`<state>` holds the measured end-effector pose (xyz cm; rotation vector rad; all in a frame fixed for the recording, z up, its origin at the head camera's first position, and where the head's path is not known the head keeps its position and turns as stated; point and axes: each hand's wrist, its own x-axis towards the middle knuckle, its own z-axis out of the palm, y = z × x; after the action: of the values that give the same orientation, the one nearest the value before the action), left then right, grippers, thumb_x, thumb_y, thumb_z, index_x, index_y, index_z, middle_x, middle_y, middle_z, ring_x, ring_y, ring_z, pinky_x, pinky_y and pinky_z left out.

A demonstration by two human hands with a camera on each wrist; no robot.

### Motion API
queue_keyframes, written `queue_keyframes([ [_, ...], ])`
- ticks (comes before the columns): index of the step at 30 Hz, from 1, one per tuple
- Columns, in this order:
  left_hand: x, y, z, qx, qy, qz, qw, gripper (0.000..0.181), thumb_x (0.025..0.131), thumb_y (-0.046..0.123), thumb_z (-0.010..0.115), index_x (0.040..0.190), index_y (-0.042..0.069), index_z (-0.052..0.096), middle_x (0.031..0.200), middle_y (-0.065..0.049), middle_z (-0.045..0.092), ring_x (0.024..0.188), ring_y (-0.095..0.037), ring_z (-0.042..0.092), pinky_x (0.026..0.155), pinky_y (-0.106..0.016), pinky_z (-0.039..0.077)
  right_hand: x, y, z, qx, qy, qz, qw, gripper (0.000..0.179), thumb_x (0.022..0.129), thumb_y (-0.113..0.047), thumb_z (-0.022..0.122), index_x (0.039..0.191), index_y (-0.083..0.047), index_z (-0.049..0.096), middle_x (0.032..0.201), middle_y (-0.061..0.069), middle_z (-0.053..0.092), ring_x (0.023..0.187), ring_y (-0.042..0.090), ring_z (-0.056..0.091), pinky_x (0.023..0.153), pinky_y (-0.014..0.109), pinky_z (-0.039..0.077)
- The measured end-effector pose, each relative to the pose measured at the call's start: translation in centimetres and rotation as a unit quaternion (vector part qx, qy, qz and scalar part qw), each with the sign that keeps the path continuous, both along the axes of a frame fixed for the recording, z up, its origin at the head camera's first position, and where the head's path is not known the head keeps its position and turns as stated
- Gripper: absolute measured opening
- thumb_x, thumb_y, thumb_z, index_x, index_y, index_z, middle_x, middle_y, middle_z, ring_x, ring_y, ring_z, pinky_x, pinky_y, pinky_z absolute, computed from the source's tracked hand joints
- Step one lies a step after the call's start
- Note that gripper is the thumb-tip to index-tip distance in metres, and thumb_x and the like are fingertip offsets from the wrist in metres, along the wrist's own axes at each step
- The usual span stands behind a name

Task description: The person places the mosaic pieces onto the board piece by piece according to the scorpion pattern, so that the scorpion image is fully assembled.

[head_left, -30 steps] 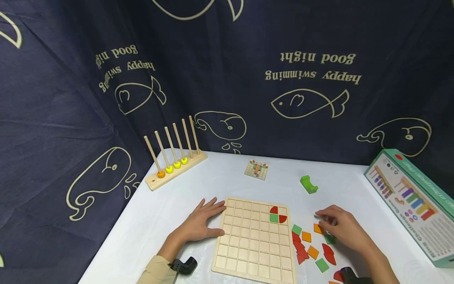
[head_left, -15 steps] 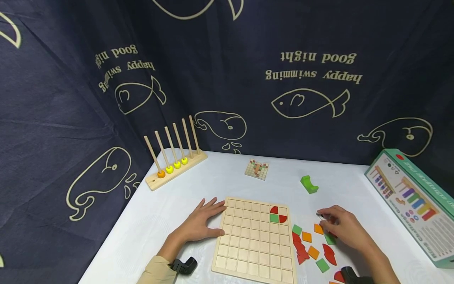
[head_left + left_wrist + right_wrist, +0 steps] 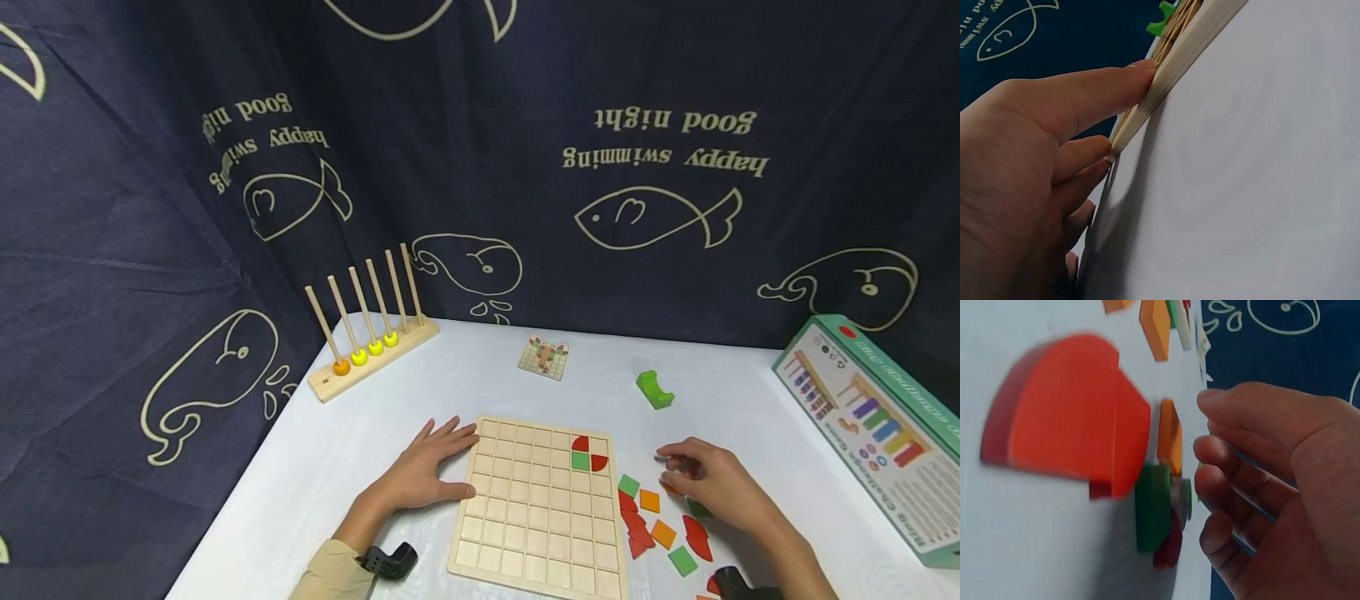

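Note:
A wooden grid board [image 3: 528, 521] lies flat in the middle of the table, with two red quarter-circle tiles [image 3: 597, 462] and a green square tile [image 3: 581, 460] in its far right cells. My left hand [image 3: 420, 471] touches the board's left edge, fingers spread and thumb against the side. Over the loose tiles at the right hovers my right hand [image 3: 720, 483]. Its fingers are bent loosely, and the right wrist view shows no tile between thumb and fingertips. Below them stand out an orange tile [image 3: 1170, 437], a green tile [image 3: 1152, 506] and large red tiles [image 3: 1066, 412]. The palm's far side is hidden.
A pattern card [image 3: 543, 358] lies beyond the board, and a green arch block [image 3: 655, 390] to its right. At the back left stands a wooden peg rack [image 3: 375, 358] with beads. A game box [image 3: 870, 442] stands at the right edge. Dark cloth [image 3: 480, 167] hangs behind.
My right hand has shifted slightly left, and its thumb and forefinger have spread a little apart. My left hand and the board have stayed in place.

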<state>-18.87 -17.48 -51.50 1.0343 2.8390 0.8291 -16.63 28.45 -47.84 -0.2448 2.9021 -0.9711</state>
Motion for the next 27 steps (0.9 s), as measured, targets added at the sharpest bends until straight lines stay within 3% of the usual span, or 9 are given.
queue_keyframes([
  [6, 0.0, 0.0, 0.1, -0.002, -0.003, 0.001, 1.0, 0.08, 0.081, 0.059, 0.067, 0.145, 0.018, 0.045, 0.153, 0.004, 0.034, 0.143, -0.023, 0.019, 0.116, -0.05, 0.003, -0.1, -1.0, 0.0, -0.006, 0.013, 0.001, 0.9999, 0.035, 0.081, -0.017, 0.078, 0.113, -0.01, 0.068, 0.084, -0.004, 0.058, 0.074, 0.015, 0.052, 0.06, 0.021, 0.049],
  [16, 0.1, 0.1, 0.1, 0.0, -0.005, -0.004, 1.0, 0.08, 0.081, 0.058, 0.067, 0.145, 0.016, 0.045, 0.152, 0.003, 0.034, 0.143, -0.025, 0.02, 0.116, -0.052, 0.004, 0.2, -2.4, -0.1, 0.007, -0.014, 0.015, 0.9998, 0.033, 0.079, -0.026, 0.08, 0.108, -0.016, 0.07, 0.085, -0.007, 0.057, 0.076, 0.014, 0.05, 0.062, 0.022, 0.046],
  [27, 0.2, 0.1, 0.3, 0.006, 0.006, -0.005, 1.0, 0.08, 0.08, 0.058, 0.068, 0.144, 0.015, 0.047, 0.152, 0.001, 0.036, 0.142, -0.028, 0.022, 0.115, -0.055, 0.006, 0.6, -3.9, 0.0, 0.001, -0.038, 0.056, 0.9977, 0.031, 0.076, -0.034, 0.081, 0.102, -0.023, 0.071, 0.086, -0.006, 0.056, 0.08, 0.015, 0.05, 0.063, 0.023, 0.044],
])
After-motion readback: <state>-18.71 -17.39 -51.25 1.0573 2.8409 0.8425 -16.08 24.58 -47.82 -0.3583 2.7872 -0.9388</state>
